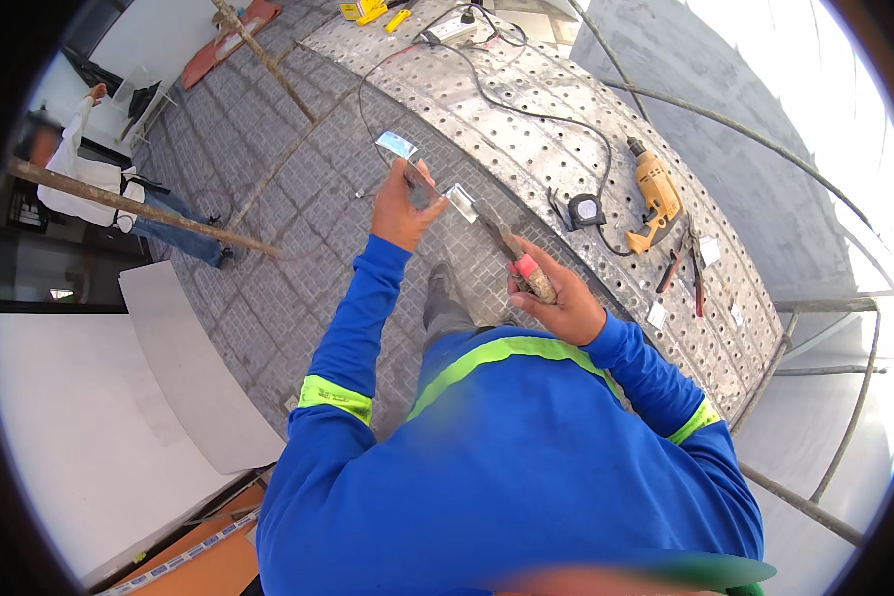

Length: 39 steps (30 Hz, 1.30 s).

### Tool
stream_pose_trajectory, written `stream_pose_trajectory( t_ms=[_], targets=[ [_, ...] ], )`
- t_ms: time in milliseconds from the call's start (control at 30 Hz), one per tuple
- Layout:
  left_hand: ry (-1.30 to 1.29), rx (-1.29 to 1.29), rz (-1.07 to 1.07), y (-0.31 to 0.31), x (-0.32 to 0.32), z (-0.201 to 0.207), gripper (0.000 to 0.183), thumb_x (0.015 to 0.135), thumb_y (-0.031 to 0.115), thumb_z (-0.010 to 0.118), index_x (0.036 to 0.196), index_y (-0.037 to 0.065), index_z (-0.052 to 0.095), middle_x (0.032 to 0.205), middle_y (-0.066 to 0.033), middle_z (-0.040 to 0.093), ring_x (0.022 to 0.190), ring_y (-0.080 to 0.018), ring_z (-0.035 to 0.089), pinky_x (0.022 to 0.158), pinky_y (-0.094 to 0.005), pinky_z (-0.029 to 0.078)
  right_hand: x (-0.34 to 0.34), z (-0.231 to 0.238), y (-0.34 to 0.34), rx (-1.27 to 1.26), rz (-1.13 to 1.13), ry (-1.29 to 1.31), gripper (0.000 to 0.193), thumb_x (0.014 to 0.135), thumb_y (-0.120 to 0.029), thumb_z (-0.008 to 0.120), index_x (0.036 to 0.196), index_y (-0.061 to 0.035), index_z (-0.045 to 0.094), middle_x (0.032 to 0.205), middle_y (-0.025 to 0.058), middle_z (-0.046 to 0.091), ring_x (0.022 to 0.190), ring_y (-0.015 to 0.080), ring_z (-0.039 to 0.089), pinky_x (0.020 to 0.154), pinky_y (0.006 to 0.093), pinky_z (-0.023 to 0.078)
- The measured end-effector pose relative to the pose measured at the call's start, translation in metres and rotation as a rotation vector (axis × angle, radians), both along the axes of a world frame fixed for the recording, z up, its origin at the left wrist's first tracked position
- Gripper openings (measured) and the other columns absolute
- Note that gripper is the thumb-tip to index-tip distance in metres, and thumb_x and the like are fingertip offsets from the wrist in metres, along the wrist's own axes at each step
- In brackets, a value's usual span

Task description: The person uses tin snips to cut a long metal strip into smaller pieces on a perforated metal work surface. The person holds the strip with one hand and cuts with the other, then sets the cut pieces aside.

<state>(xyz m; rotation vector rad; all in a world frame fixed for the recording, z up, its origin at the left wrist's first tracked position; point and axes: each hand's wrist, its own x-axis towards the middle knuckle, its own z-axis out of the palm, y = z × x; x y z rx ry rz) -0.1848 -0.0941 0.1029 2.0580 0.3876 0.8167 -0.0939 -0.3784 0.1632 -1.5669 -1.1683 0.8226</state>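
Observation:
My left hand (407, 206) is closed on a thin bent strip of metal, holding it by the middle. One shiny end of the metal strip (397, 145) sticks up past my fingertips and reflects blue. Its other bent end points toward my right hand (569, 302), which is wrapped around a pliers-like tool (497, 234) with worn red grips. The tool's jaws meet that bent end; whether they clamp it or only touch it I cannot tell. Both hands are in front of my waist, above the paved floor.
To the right, a perforated metal platform (566, 149) carries a yellow drill (656, 194), a black tape measure (586, 211), another red-handled tool (698, 266), small metal pieces, and a power strip (449, 28) with cables. Poles cross both sides. Another person (99, 189) is at the far left.

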Motion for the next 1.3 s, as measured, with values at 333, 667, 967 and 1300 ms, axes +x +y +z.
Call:
stream_pose_trajectory(
  t_ms=[333, 667, 967, 1300],
  targets=[
    [-0.081, -0.070, -0.033, -0.008, 0.013, -0.006, 0.051, 0.072, 0.008, 0.084, 0.113, 0.008, 0.052, 0.099, -0.0080, 0.064, 0.094, -0.0236, 0.066, 0.084, -0.0369, 0.054, -0.005, 0.001, -0.003, 0.002, -0.040, 0.079, 0.073, 0.095, -0.009, 0.068, 0.156, -0.0051, 0.030, 0.114, 0.0049, 0.063, 0.107, 0.0128, 0.059, 0.095, 0.0286, 0.047],
    [-0.026, -0.097, -0.135, -0.001, 0.004, -0.008, 0.053, 0.075, 0.000, 0.079, 0.118, 0.009, 0.051, 0.099, -0.0034, 0.058, 0.100, -0.0192, 0.061, 0.093, -0.0363, 0.049, 0.034, 0.051, -0.010, -0.010, -0.047, -0.487, 0.076, 0.089, -0.011, 0.072, 0.155, -0.0086, 0.035, 0.115, 0.0152, 0.061, 0.102, 0.0325, 0.063, 0.088, 0.0369, 0.050],
    [0.014, 0.031, -0.008, -0.008, 0.011, 0.002, 0.051, 0.076, 0.019, 0.088, 0.107, 0.005, 0.050, 0.093, -0.0112, 0.059, 0.087, -0.0263, 0.061, 0.081, -0.0381, 0.050, 0.033, 0.069, 0.018, -0.004, -0.244, -0.829, 0.080, 0.081, -0.013, 0.078, 0.152, -0.0131, 0.041, 0.106, 0.0146, 0.057, 0.094, 0.0332, 0.059, 0.079, 0.0407, 0.050],
    [0.087, 0.074, 0.038, -0.007, 0.014, 0.001, 0.051, 0.076, 0.020, 0.088, 0.107, 0.007, 0.050, 0.093, -0.0112, 0.060, 0.088, -0.0257, 0.062, 0.079, -0.0394, 0.051, 0.038, 0.060, 0.018, -0.001, -0.261, -0.988, 0.083, 0.076, -0.010, 0.080, 0.151, -0.0104, 0.044, 0.107, 0.0120, 0.058, 0.092, 0.0295, 0.060, 0.078, 0.0373, 0.052]
  ],
)
